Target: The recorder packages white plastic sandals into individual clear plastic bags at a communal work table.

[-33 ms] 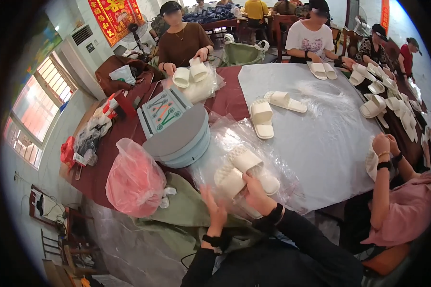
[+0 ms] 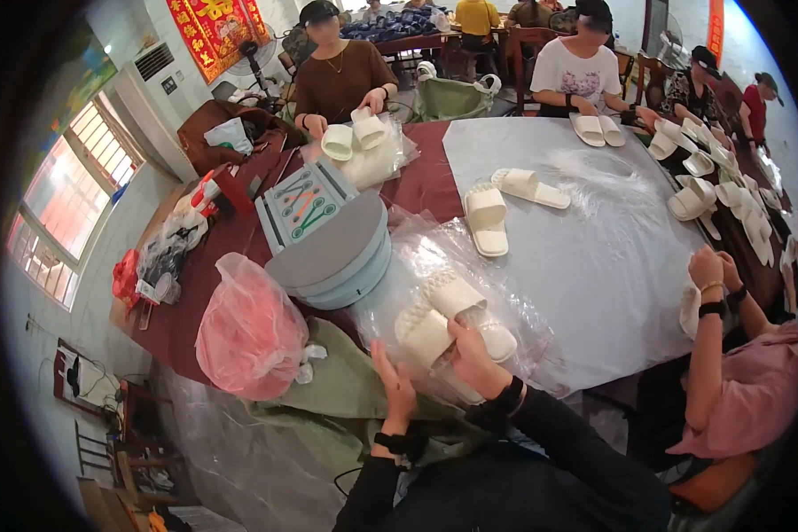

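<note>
A pair of cream slide slippers lies in front of me on a stack of clear plastic bags [image 2: 399, 253]. My right hand [image 2: 481, 362] is closed at the near ends of the pair, its fingertips on the left slipper [image 2: 424, 335]. Against the back of that hand rests the right slipper [image 2: 455, 294]. To the left of the pair, my left hand [image 2: 395, 388] is held with fingers stretched out, and nothing is in it. Its fingertips are close to the edge of the bags; whether they touch the plastic I cannot tell.
Beyond the bags stands a rounded grey-blue case [image 2: 328, 266], with a pink plastic bag [image 2: 250, 332] to its left. Another slipper pair [image 2: 486, 217] lies on the grey sheet [image 2: 594, 275]. Co-workers around the table handle slippers, one close on my right [image 2: 740, 390].
</note>
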A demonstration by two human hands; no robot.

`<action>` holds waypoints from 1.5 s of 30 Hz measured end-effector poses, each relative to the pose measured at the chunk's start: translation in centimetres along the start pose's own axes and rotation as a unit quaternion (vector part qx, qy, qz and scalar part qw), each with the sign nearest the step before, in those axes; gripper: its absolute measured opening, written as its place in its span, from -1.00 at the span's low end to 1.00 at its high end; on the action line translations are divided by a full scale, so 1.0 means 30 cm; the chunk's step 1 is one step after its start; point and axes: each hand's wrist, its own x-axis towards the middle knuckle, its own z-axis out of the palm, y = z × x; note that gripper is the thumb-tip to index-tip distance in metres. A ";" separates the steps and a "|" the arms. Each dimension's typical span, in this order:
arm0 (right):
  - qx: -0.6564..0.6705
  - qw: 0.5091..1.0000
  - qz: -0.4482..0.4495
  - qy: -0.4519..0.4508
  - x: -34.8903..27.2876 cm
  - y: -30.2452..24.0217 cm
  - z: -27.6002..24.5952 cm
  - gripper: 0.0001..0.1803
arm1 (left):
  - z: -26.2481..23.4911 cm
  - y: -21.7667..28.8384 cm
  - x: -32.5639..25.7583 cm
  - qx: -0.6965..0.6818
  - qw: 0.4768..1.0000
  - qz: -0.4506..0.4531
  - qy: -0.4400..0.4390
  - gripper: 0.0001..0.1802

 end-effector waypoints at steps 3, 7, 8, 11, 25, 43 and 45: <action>-0.023 0.999 -0.035 -0.015 -0.032 -0.004 0.042 -0.72 | 0.001 -0.069 -0.007 -0.163 0.981 -0.099 0.022 -0.28; 0.005 0.997 -0.064 -0.032 -0.077 -0.014 0.029 -0.74 | 0.000 -0.121 -0.034 -0.106 0.991 -0.082 -0.024 -0.30; 0.004 0.997 -0.063 -0.032 -0.090 -0.022 0.028 -0.74 | 0.004 -0.124 -0.039 -0.104 0.991 -0.076 -0.027 -0.30; 0.003 0.999 -0.047 0.011 -0.123 -0.046 0.021 -0.74 | 0.007 -0.146 -0.047 -0.057 0.995 -0.063 -0.052 -0.27; -0.063 0.992 -0.111 0.001 -0.081 -0.105 -0.045 -0.75 | 0.028 -0.206 -0.043 -0.019 0.993 -0.063 -0.101 -0.33; -0.125 0.980 -0.158 -0.004 -0.023 -0.127 -0.030 -0.51 | 0.015 -0.246 0.288 0.406 0.899 0.033 -0.158 -0.39; -0.129 0.978 -0.162 0.005 -0.002 -0.128 -0.065 -0.50 | 0.031 -0.235 0.313 0.388 0.904 0.024 -0.176 -0.36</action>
